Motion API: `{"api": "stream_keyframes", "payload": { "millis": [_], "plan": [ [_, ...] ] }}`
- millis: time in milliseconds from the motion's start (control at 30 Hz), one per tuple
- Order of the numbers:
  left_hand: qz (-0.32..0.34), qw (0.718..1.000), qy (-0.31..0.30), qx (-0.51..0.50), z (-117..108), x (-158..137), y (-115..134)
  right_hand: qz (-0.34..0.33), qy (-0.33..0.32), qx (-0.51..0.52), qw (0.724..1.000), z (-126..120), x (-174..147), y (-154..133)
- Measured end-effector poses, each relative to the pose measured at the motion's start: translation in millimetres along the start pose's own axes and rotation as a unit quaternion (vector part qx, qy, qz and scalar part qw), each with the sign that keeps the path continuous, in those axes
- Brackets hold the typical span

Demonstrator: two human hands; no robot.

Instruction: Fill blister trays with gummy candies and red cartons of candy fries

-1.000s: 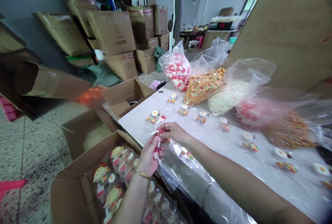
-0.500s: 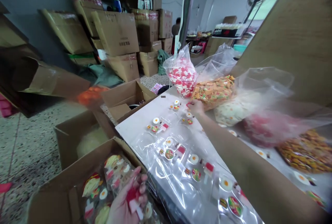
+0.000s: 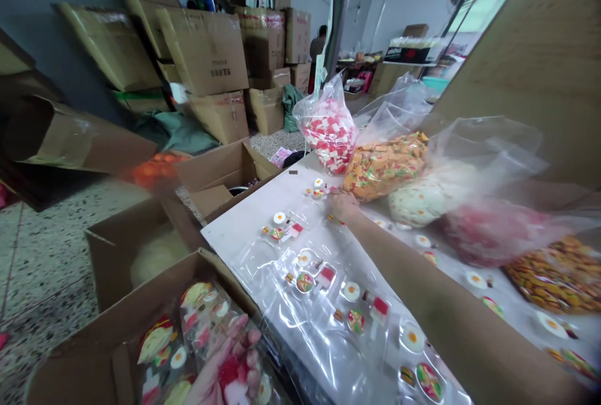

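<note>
Red-and-white ice-pop charms (image 3: 230, 372) lie in my left hand (image 3: 206, 383), its fingers curled around them, above an open carton (image 3: 84, 355) of clear packets. My right hand (image 3: 345, 206) reaches to the far part of the white table (image 3: 244, 230). Its fingers are bent together beside a small cluster with a fried-egg charm (image 3: 318, 183); what they pinch is hidden. Nearer on the table, clear plastic film covers similar clusters: a fried-egg charm (image 3: 351, 291), a round pizza-like charm (image 3: 355, 321), a tiny burger-like charm (image 3: 339, 315) and an ice-pop charm (image 3: 378, 308).
Behind my right arm stand clear bags of red-and-white pieces (image 3: 330, 136), orange pieces (image 3: 387, 164), egg charms (image 3: 422, 198), pink pieces (image 3: 488, 230) and brown pieces (image 3: 554, 267). Open cartons (image 3: 230, 173) line the table's left edge. Stacked boxes (image 3: 204, 51) fill the back.
My right hand has shifted slightly left and nearer, towards the far cluster; the red piece at its fingertips no longer shows clearly. My left hand has dropped slightly left, still holding ice-pop charms.
</note>
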State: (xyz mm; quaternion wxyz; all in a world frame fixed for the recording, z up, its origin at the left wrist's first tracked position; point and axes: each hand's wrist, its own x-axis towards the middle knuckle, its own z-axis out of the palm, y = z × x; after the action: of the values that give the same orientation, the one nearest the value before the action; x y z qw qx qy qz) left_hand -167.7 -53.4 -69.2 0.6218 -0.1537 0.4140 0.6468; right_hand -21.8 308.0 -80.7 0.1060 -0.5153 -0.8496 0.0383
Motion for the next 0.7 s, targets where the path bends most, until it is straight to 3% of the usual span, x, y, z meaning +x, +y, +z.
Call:
{"api": "stream_keyframes", "payload": {
  "millis": [100,200,333,400,500,567,633,700],
  "plan": [
    [0.043,0.999,0.001,-0.008,21.6,1.2,-5.8,0.001,0.017,0.052,0.998,-8.5,-19.3,-10.6],
    [0.043,0.997,-0.055,-0.026,51.1,7.4,-13.9,-0.039,0.043,0.216,0.975,-25.6,-66.9,-37.0],
    [0.019,0.989,-0.138,-0.046,77.9,23.5,-24.2,-0.197,-0.067,0.384,0.900,-57.6,-159.7,-76.1],
    [0.012,0.988,-0.148,-0.037,84.9,27.5,-30.2,-0.236,-0.079,0.365,0.897,-66.9,-198.4,-86.7],
    [0.005,0.987,-0.157,-0.030,91.1,28.1,-41.6,-0.214,-0.061,0.299,0.928,-66.7,-229.4,-89.6],
    [-0.006,0.986,-0.167,-0.028,93.1,28.0,-50.1,-0.183,-0.054,0.303,0.934,-63.9,-235.1,-85.1],
    [-0.022,0.985,-0.169,-0.026,94.0,28.6,-57.8,-0.130,-0.051,0.364,0.921,-62.6,-234.7,-76.8],
    [-0.036,0.985,-0.164,-0.031,94.1,29.0,-63.6,-0.019,-0.048,0.473,0.880,-61.9,-230.8,-63.9]
  ]
}}
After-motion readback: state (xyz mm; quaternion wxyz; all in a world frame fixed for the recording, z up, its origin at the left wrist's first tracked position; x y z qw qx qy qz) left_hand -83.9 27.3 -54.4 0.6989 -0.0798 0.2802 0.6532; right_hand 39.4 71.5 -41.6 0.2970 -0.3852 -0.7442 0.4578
